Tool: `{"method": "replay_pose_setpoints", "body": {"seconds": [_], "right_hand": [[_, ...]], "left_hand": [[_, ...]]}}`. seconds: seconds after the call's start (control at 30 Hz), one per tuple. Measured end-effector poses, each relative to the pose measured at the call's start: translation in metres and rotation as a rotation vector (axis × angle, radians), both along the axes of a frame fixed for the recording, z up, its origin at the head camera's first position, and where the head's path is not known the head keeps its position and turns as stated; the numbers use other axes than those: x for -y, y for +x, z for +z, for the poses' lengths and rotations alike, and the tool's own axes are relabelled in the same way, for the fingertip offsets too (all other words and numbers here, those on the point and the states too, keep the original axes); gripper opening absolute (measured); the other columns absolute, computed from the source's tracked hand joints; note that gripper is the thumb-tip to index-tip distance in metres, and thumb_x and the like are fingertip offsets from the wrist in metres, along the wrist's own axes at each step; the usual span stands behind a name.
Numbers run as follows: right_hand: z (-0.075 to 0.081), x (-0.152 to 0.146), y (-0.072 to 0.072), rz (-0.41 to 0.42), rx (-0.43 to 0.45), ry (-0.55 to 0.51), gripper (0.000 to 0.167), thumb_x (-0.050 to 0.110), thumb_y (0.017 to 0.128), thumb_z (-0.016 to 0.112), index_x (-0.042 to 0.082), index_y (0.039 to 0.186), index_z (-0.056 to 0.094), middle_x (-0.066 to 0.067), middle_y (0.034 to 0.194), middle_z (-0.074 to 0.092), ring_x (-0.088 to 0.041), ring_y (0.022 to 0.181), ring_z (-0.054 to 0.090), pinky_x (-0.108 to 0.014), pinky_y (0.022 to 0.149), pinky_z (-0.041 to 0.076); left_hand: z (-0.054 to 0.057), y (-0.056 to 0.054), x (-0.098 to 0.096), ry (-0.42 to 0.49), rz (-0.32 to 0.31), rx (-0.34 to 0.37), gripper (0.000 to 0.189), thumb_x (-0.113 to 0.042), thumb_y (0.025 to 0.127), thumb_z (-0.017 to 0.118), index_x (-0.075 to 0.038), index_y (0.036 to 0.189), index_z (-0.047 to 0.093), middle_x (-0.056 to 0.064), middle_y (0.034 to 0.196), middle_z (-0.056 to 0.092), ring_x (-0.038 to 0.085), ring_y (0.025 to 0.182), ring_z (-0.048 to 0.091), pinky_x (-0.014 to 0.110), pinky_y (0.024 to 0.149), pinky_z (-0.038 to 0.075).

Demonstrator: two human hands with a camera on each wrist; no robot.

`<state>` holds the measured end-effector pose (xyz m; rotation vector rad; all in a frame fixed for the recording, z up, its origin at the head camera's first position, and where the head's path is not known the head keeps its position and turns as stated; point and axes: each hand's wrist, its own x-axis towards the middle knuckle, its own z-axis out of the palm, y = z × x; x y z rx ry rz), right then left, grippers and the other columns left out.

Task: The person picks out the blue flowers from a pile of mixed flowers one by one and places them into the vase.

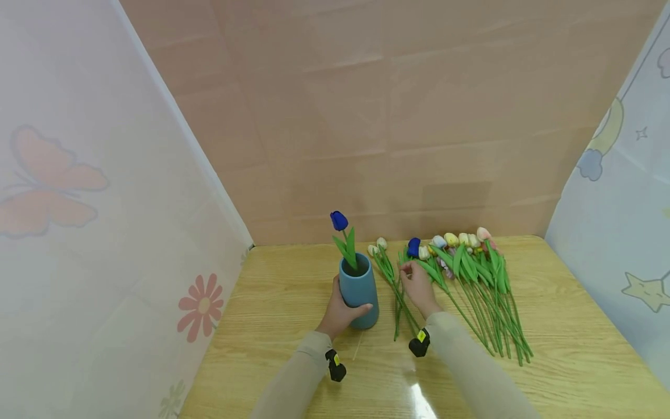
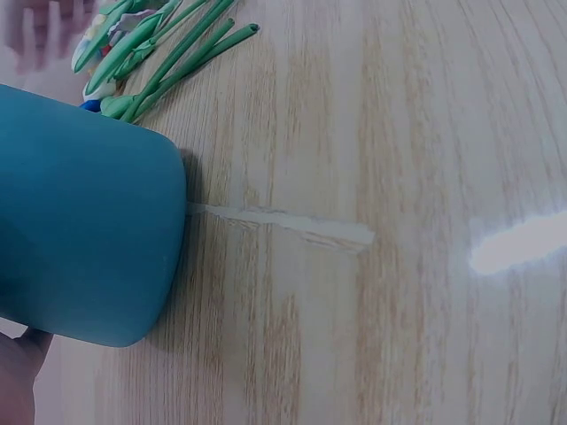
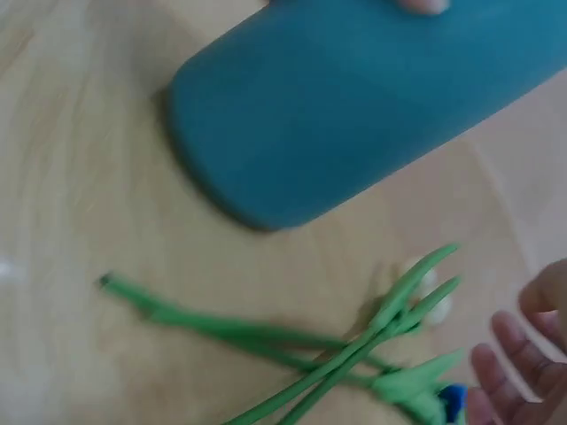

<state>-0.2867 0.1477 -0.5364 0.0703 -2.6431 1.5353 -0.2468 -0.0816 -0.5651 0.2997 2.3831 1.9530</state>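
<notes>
A blue vase (image 1: 361, 294) stands on the table, and my left hand (image 1: 339, 314) grips it from the left side, thumb across its front. One blue tulip (image 1: 339, 221) with green leaves rises from the vase's mouth. To the right, my right hand (image 1: 419, 286) hovers by the green stems, fingers loosely bent. In the right wrist view, nothing shows between the fingers (image 3: 514, 341). White tulips (image 1: 381, 243) lie between the vase and that hand, their stems crossing others. Another blue tulip (image 1: 413, 248) lies just beyond the right hand.
A spread of artificial tulips (image 1: 473, 273) in white, yellow, pink and purple lies on the right of the wooden table (image 1: 282, 291), stems toward me. A brown backdrop (image 1: 335, 116) rises behind, with printed panels (image 1: 104, 174) at the sides.
</notes>
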Motion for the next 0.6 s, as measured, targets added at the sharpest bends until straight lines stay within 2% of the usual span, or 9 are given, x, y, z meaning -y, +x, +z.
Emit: {"method": "replay_pose_setpoints", "body": {"seconds": [0.13,0.33,0.47,0.6], "right_hand": [[-0.018,-0.005,0.004,0.049,0.132,0.193,0.021,0.014,0.100,0.050,-0.001,0.115,0.057,-0.018,0.107,0.062,-0.026,0.088,0.061,-0.039,0.070,0.050],[-0.035,-0.004,0.016,0.070,0.191,0.426,0.010,0.014,0.096,0.058,0.004,0.096,0.056,-0.010,0.086,0.061,-0.021,0.070,0.058,-0.036,0.057,0.046],[-0.040,-0.003,0.021,0.066,0.210,0.498,0.014,0.016,0.096,0.058,0.005,0.090,0.052,-0.008,0.079,0.055,-0.020,0.064,0.055,-0.034,0.053,0.044],[-0.042,-0.003,0.021,0.077,0.235,0.499,0.015,0.018,0.098,0.056,0.005,0.092,0.052,-0.006,0.076,0.057,-0.019,0.063,0.056,-0.033,0.052,0.044]], "left_hand": [[-0.001,0.000,0.000,0.003,-0.002,-0.004,0.103,-0.033,0.077,0.083,-0.033,0.151,0.013,0.005,0.146,0.037,0.032,0.132,0.043,0.059,0.102,0.038],[-0.001,0.000,-0.001,0.002,0.002,0.006,0.104,-0.034,0.076,0.083,-0.032,0.151,0.012,0.005,0.146,0.036,0.032,0.132,0.042,0.060,0.103,0.038],[-0.001,0.000,-0.001,0.001,0.003,0.015,0.104,-0.035,0.076,0.083,-0.032,0.152,0.012,0.005,0.147,0.036,0.033,0.133,0.042,0.060,0.103,0.038],[0.000,0.000,0.000,-0.002,0.002,0.010,0.104,-0.036,0.076,0.083,-0.032,0.151,0.012,0.005,0.147,0.036,0.033,0.132,0.042,0.060,0.102,0.038]]}}
